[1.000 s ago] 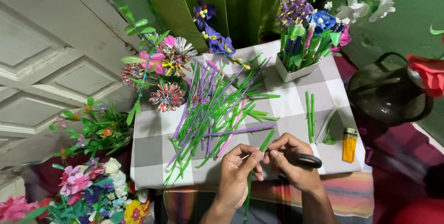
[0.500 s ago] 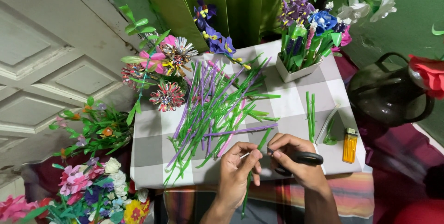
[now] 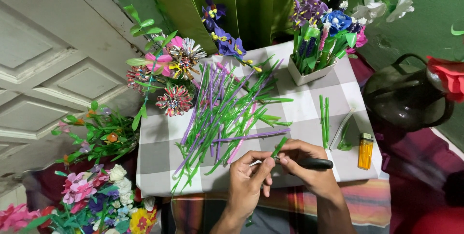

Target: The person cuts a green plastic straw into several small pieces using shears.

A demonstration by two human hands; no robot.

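Green straw piece: I am pinching it between both hands, low over the near edge of the bench. Its top end is pointing up and away from me.

Left hand: the grip is closing thumb and forefinger on the lower end of the straw piece.

Right hand: the grip is closing around a black-handled tool, its handle sticking out to the right, its tip meeting the straw piece.

Just beyond my hands, a loose heap of green and purple straws is lying across the checked cloth. Right of the grip: two cut green strips, then an orange lighter. Farther off, a white pot of paper flowers; a dark kettle is sitting beside the bench.
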